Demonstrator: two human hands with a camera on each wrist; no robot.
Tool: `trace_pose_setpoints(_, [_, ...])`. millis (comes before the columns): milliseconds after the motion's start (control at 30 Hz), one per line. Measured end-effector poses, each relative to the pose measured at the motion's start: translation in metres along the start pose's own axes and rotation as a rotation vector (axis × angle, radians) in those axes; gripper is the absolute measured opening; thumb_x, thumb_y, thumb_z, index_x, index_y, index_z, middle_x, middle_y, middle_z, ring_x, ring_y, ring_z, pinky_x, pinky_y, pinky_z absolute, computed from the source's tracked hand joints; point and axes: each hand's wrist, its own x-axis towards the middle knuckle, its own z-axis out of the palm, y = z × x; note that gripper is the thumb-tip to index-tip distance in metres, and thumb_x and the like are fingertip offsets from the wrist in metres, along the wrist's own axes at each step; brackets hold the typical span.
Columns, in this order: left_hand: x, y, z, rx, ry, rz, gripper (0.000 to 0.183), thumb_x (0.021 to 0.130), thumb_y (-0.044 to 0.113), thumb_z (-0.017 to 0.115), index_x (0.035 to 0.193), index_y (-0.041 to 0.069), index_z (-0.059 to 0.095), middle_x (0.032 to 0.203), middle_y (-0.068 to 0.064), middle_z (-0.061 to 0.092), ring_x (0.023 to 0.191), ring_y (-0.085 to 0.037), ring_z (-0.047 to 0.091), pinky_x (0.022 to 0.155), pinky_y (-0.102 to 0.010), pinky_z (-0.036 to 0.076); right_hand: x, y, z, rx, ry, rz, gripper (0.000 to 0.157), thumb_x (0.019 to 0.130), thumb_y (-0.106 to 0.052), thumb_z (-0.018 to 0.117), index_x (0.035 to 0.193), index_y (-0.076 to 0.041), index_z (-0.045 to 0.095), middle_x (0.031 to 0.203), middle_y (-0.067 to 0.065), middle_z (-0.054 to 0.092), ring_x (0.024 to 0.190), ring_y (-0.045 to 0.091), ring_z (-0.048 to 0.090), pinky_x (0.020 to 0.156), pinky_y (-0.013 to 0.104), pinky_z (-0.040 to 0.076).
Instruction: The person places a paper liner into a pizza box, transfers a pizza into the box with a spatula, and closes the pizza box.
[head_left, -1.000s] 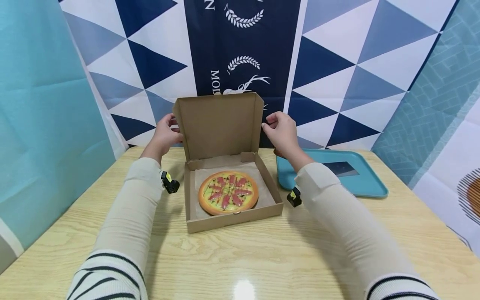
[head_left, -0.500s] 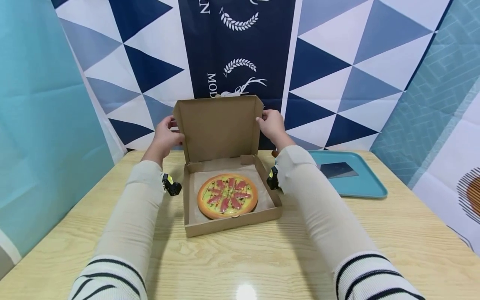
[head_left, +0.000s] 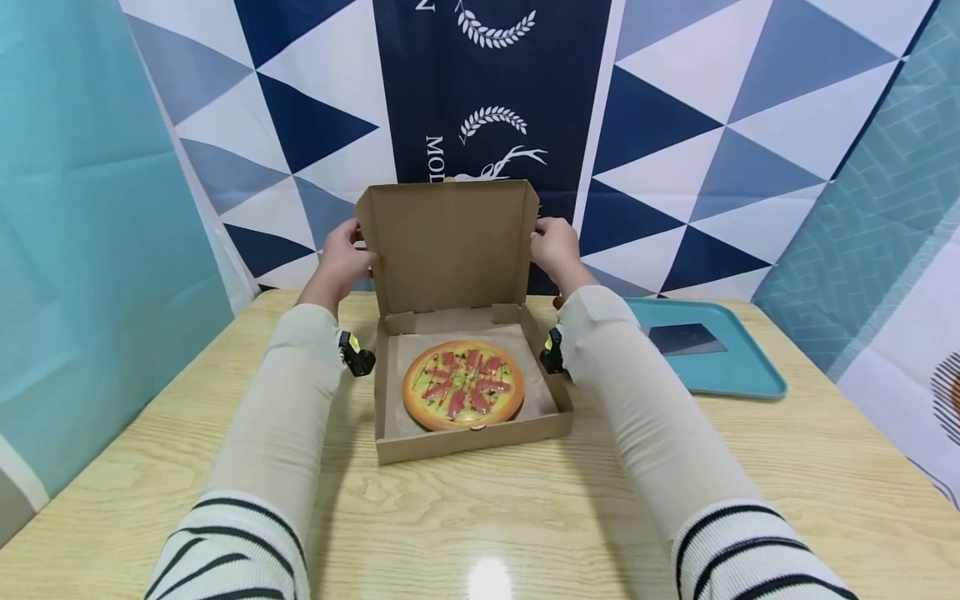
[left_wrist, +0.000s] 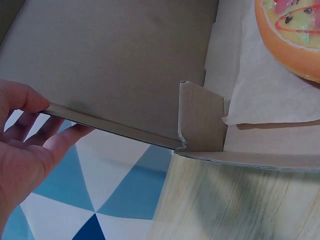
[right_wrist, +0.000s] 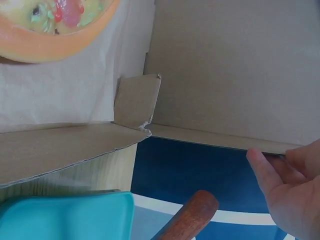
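Observation:
An open cardboard pizza box (head_left: 472, 439) stands on the table, its lid (head_left: 450, 246) raised upright at the back. Inside, on pale paper (head_left: 536, 400), lies a round pizza (head_left: 463, 385) with pink strips on top. My left hand (head_left: 341, 260) pinches the lid's left side edge; in the left wrist view its thumb is on the inner face and its fingers (left_wrist: 65, 137) are behind. On the opposite side, my right hand (head_left: 557, 248) grips the lid's right edge, as the right wrist view shows the fingertips (right_wrist: 259, 162) at that flap.
Right of the box lies a teal tray (head_left: 750, 367) bearing a dark flat blade (head_left: 686, 339). A brown wooden handle (right_wrist: 192, 215) sticks out past the tray's edge near the box. Close behind the lid hangs a patterned cloth (head_left: 645, 117).
My right hand has moved left from beside the lid onto its right edge and taken hold there. The left hand stays at the left edge. The lid remains raised.

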Motion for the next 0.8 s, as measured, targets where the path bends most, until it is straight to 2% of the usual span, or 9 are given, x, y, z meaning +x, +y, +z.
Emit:
trace_pose_setpoints(133, [0.001, 0.001, 0.0, 0.02, -0.004, -0.001, 0.062, 0.086, -0.017, 0.043, 0.142, 0.01, 0.042, 0.134, -0.016, 0.045, 0.118, -0.034, 0.05, 0.088, -0.05, 0.051, 0.0, 0.001, -0.001, -0.004, 0.007, -0.022, 0.039, 0.103, -0.007, 0.042, 0.142, -0.002, 0.049, 0.137, 0.018, 0.053, 0.114, 0.03, 0.055, 0.094, 0.04, 0.049])
trace_pose_setpoints(367, [0.001, 0.009, 0.0, 0.067, 0.002, 0.012, 0.055, 0.089, -0.014, 0.044, 0.14, 0.007, 0.044, 0.135, -0.018, 0.046, 0.118, -0.034, 0.05, 0.089, -0.05, 0.051, 0.002, 0.002, -0.003, -0.015, 0.004, -0.087, 0.033, 0.103, -0.008, 0.043, 0.133, 0.002, 0.054, 0.114, 0.02, 0.058, 0.096, 0.029, 0.052, 0.083, 0.039, 0.046])
trace_pose_setpoints(467, [0.0, 0.013, 0.001, 0.076, 0.005, 0.011, 0.052, 0.09, -0.013, 0.044, 0.138, 0.005, 0.045, 0.135, -0.018, 0.046, 0.119, -0.034, 0.05, 0.09, -0.05, 0.051, 0.002, 0.0, -0.005, 0.005, -0.004, -0.079, 0.035, 0.103, -0.009, 0.043, 0.136, 0.001, 0.052, 0.116, 0.021, 0.056, 0.098, 0.029, 0.052, 0.084, 0.038, 0.046])
trace_pose_setpoints(600, [0.0, 0.018, 0.001, 0.075, 0.008, 0.017, 0.05, 0.09, -0.013, 0.044, 0.137, 0.003, 0.047, 0.133, -0.019, 0.047, 0.119, -0.034, 0.051, 0.09, -0.05, 0.051, 0.003, -0.005, -0.009, 0.039, -0.024, -0.062, 0.045, 0.103, -0.01, 0.044, 0.148, -0.002, 0.039, 0.133, 0.019, 0.053, 0.112, 0.028, 0.053, 0.096, 0.038, 0.046])
trace_pose_setpoints(800, [-0.001, 0.024, 0.0, 0.073, -0.001, 0.019, 0.054, 0.089, -0.013, 0.045, 0.14, 0.005, 0.045, 0.131, -0.019, 0.047, 0.118, -0.034, 0.052, 0.09, -0.049, 0.051, 0.003, -0.014, -0.012, 0.065, -0.043, -0.018, 0.048, 0.104, -0.014, 0.046, 0.15, -0.006, 0.036, 0.134, 0.017, 0.053, 0.117, 0.026, 0.053, 0.1, 0.037, 0.045])
